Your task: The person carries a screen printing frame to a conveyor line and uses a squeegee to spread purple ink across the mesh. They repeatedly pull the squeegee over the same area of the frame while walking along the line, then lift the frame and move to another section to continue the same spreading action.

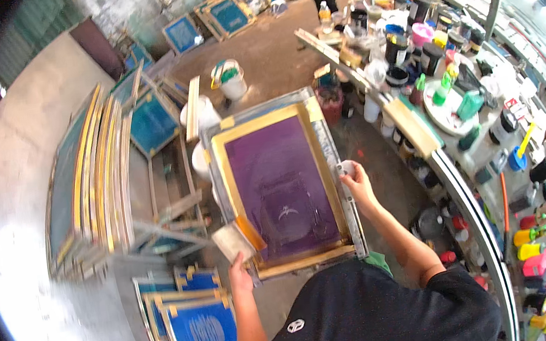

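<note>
- In front of the body, tilted up: printing screen (283, 186), purple mesh, taped yellow border, metal frame.
- Right hand (355, 178) closed on frame's right edge.
- Left hand (239, 272) gripping flat scraper (240, 238) at lower-left corner.
- Best kept steady, scraper flat to mesh, even pressure.
- Left: stacked frames (88, 171); below, blue screens (196, 327); right, cluttered ink bench (454, 103).

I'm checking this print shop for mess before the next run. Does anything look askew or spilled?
No spill shows. The stacked blue screen frames on the floor lie fanned and crooked. The purple screen frame is propped at a tilt.
</note>
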Action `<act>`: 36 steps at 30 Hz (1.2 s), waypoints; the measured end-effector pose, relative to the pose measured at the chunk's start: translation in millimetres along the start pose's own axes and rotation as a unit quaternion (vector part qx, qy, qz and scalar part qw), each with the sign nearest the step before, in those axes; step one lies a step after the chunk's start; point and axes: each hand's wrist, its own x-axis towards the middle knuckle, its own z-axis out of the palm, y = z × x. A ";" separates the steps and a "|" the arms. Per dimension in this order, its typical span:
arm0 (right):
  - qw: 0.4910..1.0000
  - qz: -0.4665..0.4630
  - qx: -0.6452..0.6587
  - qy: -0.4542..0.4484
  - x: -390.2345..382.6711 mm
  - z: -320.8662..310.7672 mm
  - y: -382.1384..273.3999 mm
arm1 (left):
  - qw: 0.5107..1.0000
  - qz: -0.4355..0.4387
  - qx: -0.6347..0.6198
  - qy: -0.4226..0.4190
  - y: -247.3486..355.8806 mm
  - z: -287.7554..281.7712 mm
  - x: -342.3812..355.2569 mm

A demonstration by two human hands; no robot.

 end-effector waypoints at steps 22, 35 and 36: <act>0.998 0.012 -0.023 -0.049 620.2 302.6 -87.3 | 0.995 -0.004 0.021 -0.101 185.2 272.7 576.8; 0.992 -0.084 -0.043 0.080 983.4 346.4 -44.7 | 0.988 -0.054 0.070 -0.124 239.7 517.9 875.1; 0.996 -0.054 -0.038 0.066 1000.3 366.4 -61.2 | 0.990 -0.023 0.078 -0.113 250.2 522.5 888.5</act>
